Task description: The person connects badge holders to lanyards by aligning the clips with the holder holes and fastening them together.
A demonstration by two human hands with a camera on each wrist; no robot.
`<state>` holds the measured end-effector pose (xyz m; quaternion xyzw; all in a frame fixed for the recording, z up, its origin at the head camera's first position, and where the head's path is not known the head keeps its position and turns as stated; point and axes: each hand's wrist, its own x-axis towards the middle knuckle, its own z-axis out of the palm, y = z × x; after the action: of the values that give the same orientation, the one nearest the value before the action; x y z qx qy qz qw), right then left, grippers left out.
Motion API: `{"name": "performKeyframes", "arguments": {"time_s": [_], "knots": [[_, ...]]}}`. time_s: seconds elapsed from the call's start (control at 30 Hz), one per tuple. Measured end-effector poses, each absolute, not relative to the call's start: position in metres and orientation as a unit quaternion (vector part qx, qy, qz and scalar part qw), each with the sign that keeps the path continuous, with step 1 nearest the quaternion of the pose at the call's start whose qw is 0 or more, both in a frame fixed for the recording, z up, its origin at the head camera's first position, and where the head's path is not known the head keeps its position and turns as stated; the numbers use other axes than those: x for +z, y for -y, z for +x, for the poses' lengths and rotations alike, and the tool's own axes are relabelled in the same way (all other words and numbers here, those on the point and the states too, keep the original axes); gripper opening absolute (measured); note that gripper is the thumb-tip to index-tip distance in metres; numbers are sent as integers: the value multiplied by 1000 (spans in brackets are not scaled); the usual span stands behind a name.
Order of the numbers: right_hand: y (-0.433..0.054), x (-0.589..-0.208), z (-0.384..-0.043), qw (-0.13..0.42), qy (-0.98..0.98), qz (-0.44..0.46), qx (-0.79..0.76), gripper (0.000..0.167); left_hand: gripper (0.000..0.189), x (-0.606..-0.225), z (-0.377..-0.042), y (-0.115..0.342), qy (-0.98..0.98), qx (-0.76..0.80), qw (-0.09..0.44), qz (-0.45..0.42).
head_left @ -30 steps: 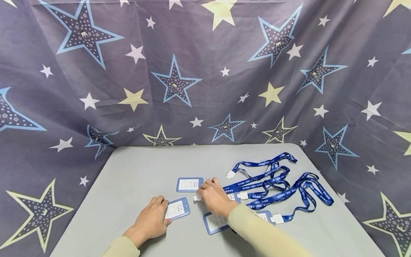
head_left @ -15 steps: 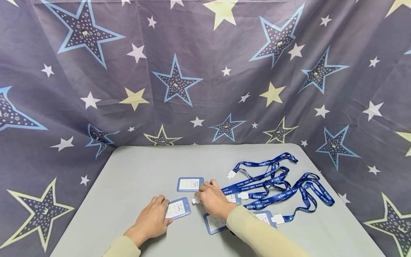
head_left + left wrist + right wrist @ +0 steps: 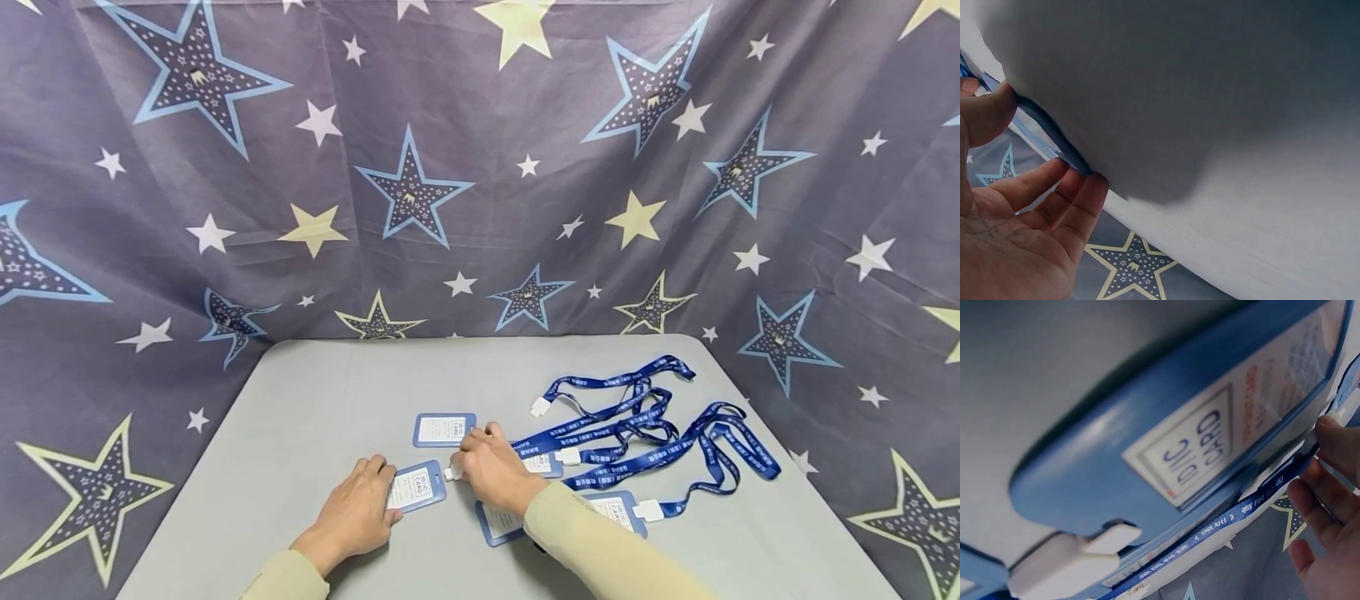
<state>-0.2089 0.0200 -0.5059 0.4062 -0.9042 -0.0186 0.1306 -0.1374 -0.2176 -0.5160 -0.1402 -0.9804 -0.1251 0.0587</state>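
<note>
My left hand [image 3: 352, 508] holds a blue-framed ID badge holder [image 3: 415, 487] flat on the table, gripping its left end. In the left wrist view, the thumb and fingers of the left hand [image 3: 1029, 212] meet the holder's edge [image 3: 1054, 128]. My right hand [image 3: 491, 472] pinches the end of a dark blue lanyard [image 3: 558, 435]. Its white plastic clip [image 3: 453, 472] sticks out left of the fingertips, right beside the holder's slotted end. The right wrist view has the right hand [image 3: 1335, 506] pinching the printed strap [image 3: 1210, 528], partly behind a nearer badge holder [image 3: 1147, 444].
Another badge holder [image 3: 442, 429] lies behind the hands. Several more, including a front one [image 3: 501, 521] partly under the right sleeve, lie to the right. Two have lanyard clips [image 3: 648, 511] attached. Tangled lanyards [image 3: 652, 425] spread over the table [image 3: 337, 392]; a starry curtain [image 3: 450, 167] hangs behind.
My right hand has shifted slightly left with the lanyard, bringing the white clip closer to the badge holder's slotted end. The left hand and its badge holder stay in place.
</note>
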Motion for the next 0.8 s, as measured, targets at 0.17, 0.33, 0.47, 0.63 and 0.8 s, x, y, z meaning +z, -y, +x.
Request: {"name": "performKeyframes", "arguments": {"time_s": [0.17,0.33,0.47,0.63,0.8], "knots": [[-15,-506,-209,125,905,404,-29,17,65,-516,-137,218,981,-125,57,-138],[-13,-507,-207,128,905,405,-38,15,65,-516,-137,218,981,-123,56,-136],[-13,-508,-207,136,902,407,-39,14,65,-515,-137,217,981,-123,55,-136],[-14,-510,-206,143,899,411,-43,14,65,-515,-138,217,981,-123,55,-139],[-14,-510,-205,145,898,414,-42,14,65,-515,-138,216,981,-121,55,-140]]}}
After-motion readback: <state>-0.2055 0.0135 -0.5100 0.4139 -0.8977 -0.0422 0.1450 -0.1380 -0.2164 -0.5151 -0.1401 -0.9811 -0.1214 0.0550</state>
